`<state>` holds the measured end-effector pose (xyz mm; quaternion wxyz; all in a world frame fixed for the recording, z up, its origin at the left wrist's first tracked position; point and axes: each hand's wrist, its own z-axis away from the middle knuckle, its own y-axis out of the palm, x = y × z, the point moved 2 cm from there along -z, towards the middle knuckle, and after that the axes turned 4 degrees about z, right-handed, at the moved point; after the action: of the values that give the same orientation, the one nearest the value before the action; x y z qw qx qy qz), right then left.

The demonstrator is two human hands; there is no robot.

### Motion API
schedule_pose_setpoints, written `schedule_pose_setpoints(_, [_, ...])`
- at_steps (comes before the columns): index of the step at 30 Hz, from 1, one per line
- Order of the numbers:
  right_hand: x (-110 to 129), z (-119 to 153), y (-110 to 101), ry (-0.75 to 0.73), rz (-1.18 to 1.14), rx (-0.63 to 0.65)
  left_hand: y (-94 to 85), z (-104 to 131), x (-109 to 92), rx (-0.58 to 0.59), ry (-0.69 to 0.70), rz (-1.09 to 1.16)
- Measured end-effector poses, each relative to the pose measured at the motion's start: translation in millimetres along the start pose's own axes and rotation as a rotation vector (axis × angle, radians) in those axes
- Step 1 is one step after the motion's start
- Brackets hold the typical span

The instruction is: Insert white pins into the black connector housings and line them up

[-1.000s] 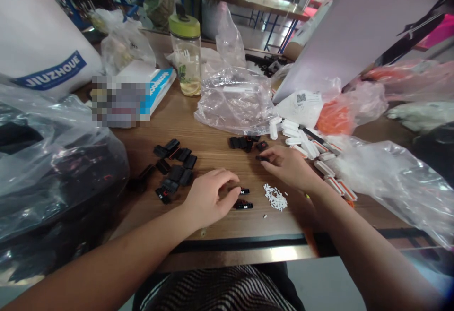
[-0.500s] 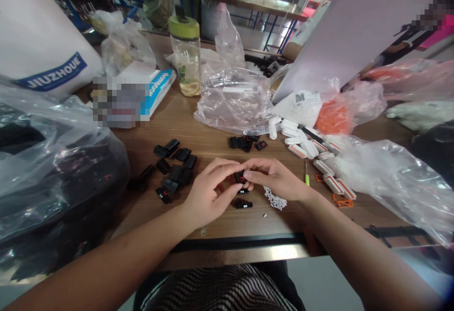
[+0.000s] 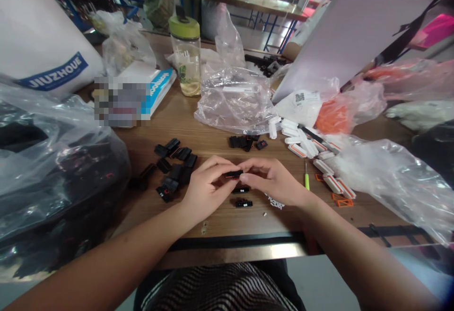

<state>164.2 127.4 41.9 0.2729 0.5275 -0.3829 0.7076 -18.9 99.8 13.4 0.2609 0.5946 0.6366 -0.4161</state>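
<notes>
Between my two hands is a small black connector (image 3: 234, 174) with a thin orange edge. My left hand (image 3: 207, 188) grips its left end between thumb and fingers. At its right end, my right hand (image 3: 271, 178) pinches it. Two more black connectors with white dots lie on the table just below, the nearer one (image 3: 244, 203) in full view. Small white pieces (image 3: 275, 201) are heaped beside my right hand, which partly covers them. A pile of black connectors (image 3: 175, 171) lies left of my left hand.
Behind my hands are more black connectors (image 3: 243, 142) and a clear plastic bag (image 3: 234, 100). A bottle (image 3: 186, 60) stands at the back. On the right lie white connectors (image 3: 301, 143), a green-handled tool (image 3: 307, 182) and orange frames (image 3: 342, 201). A large bag (image 3: 60, 183) fills the left.
The held connector has been turned, so its long narrow side with the orange edge shows instead of the face with the red mark. My right hand has shifted slightly over the white pieces.
</notes>
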Motion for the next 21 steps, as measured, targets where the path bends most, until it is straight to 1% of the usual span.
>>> schedule_pose_setpoints(2, [1.9, 0.4, 0.7, -0.011, 0.091, -0.029, -0.7, 0.1, 1.8, 0.009, -0.025, -0.020])
schedule_pose_setpoints(4, [1.5, -1.1, 0.7, 0.005, 0.126, -0.013, -0.6, 0.6, 3.9, 0.033, -0.052, -0.050])
schedule_pose_setpoints(5, [0.1, -2.4, 0.1, 0.023, 0.109, 0.002, -0.4, 0.8, 4.7, 0.045, -0.054, -0.062])
schedule_pose_setpoints(7, [-4.0, -5.4, -2.0, 0.070, 0.025, 0.022, 0.2, 1.1, 4.9, 0.066, -0.024, -0.079])
schedule_pose_setpoints(9, [-8.3, -8.3, -4.0, 0.119, -0.042, 0.023, 0.4, 1.1, 3.8, 0.067, 0.034, -0.099])
schedule_pose_setpoints(12, [-11.1, -10.1, -4.2, 0.167, -0.043, 0.034, -0.3, 0.9, 2.1, 0.060, 0.092, -0.140])
schedule_pose_setpoints(14, [-10.1, -7.9, -4.6, 0.191, 0.000, 0.046, -1.0, 0.7, 2.6, 0.087, 0.092, -0.152])
schedule_pose_setpoints(15, [-9.0, -5.5, -6.5, 0.195, 0.039, 0.038, -1.4, 0.5, 3.7, 0.112, 0.078, -0.158])
schedule_pose_setpoints(17, [-6.0, 2.6, -15.9, 0.170, 0.182, -0.041, -2.5, 0.1, 7.1, 0.158, 0.038, -0.202])
schedule_pose_setpoints(20, [-3.4, 23.2, -41.5, 0.099, 0.522, -0.210, -3.7, -0.7, 13.6, 0.233, -0.044, -0.385])
schedule_pose_setpoints(21, [-4.4, 31.7, -50.4, 0.093, 0.631, -0.229, -3.7, -1.0, 15.2, 0.260, -0.073, -0.451])
